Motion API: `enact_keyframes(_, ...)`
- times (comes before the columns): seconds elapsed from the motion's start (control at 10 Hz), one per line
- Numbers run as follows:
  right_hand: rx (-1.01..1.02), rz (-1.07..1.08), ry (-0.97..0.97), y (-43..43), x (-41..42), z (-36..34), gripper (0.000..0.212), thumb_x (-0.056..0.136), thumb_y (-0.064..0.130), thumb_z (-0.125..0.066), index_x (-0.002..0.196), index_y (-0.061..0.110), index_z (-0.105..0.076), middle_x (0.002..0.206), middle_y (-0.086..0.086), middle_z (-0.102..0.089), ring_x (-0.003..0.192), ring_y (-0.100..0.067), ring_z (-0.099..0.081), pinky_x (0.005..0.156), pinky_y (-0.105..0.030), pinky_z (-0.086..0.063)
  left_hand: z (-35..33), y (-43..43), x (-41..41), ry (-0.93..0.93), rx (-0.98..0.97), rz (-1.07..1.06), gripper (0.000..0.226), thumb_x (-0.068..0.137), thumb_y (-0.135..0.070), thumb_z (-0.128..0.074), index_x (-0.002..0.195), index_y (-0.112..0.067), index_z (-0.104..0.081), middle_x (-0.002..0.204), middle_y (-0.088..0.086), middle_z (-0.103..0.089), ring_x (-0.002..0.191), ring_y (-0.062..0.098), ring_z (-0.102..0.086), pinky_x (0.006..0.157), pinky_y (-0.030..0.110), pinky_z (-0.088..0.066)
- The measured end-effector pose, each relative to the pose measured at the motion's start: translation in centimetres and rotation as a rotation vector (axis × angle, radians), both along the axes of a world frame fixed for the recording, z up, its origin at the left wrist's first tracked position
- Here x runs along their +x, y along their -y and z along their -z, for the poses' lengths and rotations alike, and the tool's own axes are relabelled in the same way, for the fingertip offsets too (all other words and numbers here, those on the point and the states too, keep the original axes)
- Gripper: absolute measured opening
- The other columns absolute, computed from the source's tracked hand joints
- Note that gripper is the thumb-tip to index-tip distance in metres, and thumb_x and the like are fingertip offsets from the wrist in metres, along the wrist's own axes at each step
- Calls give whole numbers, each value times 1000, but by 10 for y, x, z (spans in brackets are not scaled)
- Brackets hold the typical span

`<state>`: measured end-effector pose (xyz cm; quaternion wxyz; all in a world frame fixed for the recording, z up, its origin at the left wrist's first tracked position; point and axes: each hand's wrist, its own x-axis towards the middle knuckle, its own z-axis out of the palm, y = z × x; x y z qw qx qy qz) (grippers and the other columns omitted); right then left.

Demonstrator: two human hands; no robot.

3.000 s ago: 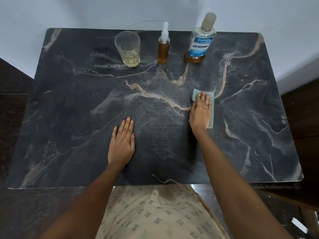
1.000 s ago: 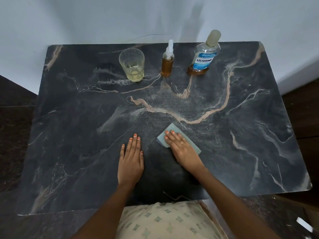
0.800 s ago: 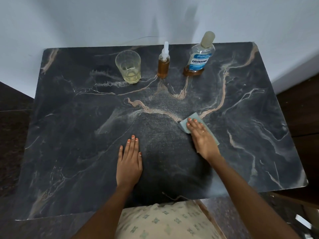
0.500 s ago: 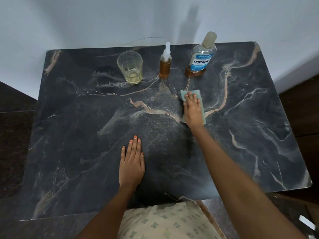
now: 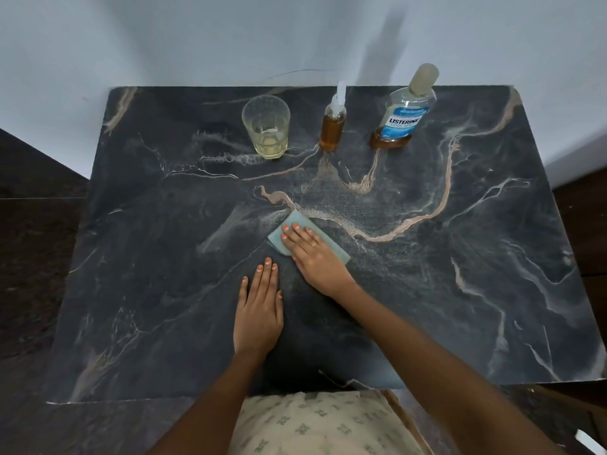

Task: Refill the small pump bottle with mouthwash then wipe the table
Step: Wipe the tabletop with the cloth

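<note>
My right hand presses the blue cloth flat at the middle of the desk with straight fingers, its long axis slanting toward the back-left corner; my left hand rests flat just beside, holding nothing.

Dim, soft light; faint shadows on the wall; wide-angle bending at edges.

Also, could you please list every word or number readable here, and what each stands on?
"LISTERINE": blue label of the clear plastic mouthwash bottle.
"COOL MINT": same label, just below.
Smaller print on that label: too small to read.
Clear drinking glass and small amber pump bottle: no text visible.
</note>
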<state>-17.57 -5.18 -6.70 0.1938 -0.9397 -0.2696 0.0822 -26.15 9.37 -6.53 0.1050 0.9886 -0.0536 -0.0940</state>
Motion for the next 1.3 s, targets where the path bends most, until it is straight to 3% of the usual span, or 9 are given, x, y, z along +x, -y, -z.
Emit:
enact_keyframes(0.1,-21,7,28,35,-10,-3,41,91,4,-45,132,2,-42,141,-15,-40,133,-31,-33,112,-43,-14,0,1,0,1,-8,-1,51,90,-23,-26,135,-4,-39,141,12,-43,129,26,-41,108,36,-13)
enact_keyframes(0.2,-48,182,34,62,13,-7,41,90,0,-45,131,0,-43,140,-19,-40,132,-34,-34,112,-40,-16,-1,1,0,-5,-13,-7,51,90,-24,-25,136,-5,-37,142,11,-41,131,25,-38,110,34,-9)
enact_keyframes(0.3,-66,319,17,56,45,-7,43,97,7,-34,139,4,-27,150,-14,-22,141,-27,-13,114,-29,2,-2,1,0,-15,-7,-10,51,91,-24,-25,136,-5,-36,143,10,-41,132,24,-37,111,31,-3)
enact_keyframes(0.4,-81,369,0,23,69,-5,45,99,14,-28,142,6,-17,153,-12,-13,142,-24,-4,113,-29,8,-2,1,0,-24,6,-10,51,90,-24,-25,136,-5,-37,142,10,-41,131,23,-37,111,32,-3)
enact_keyframes(0.6,-146,135,15,-48,88,-1,47,100,15,-25,143,7,-9,154,-11,-6,142,-24,-1,115,-34,6,1,0,0,-22,28,-6,51,90,-25,-26,137,-6,-36,143,9,-40,131,22,-38,111,34,-5)
enact_keyframes(0.8,-153,-14,39,-87,96,5,44,100,17,-22,143,9,-15,154,-7,-13,142,-21,-6,116,-32,3,2,0,0,-28,29,-11,51,90,-25,-25,136,-6,-37,142,9,-41,129,22,-41,111,35,-7)
enact_keyframes(1.0,-135,133,-15,-79,103,3,49,96,6,-25,143,5,-9,155,-10,-5,142,-22,0,116,-33,3,2,0,0,-19,30,-11,51,90,-25,-25,136,-6,-38,142,9,-41,129,22,-41,111,34,-7)
enact_keyframes(1.2,-128,251,-31,-42,114,-2,51,97,12,-30,143,4,-9,154,-11,-6,142,-23,1,115,-32,5,0,1,1,-11,23,-8,51,90,-25,-26,136,-6,-36,143,9,-40,131,21,-36,111,33,-5)
enact_keyframes(1.3,-139,345,-10,-20,117,-1,56,94,5,-36,143,5,-8,154,-11,-6,142,-22,0,115,-32,4,0,1,1,-9,8,-11,51,90,-24,-26,136,-6,-37,143,9,-40,131,20,-35,112,33,-5)
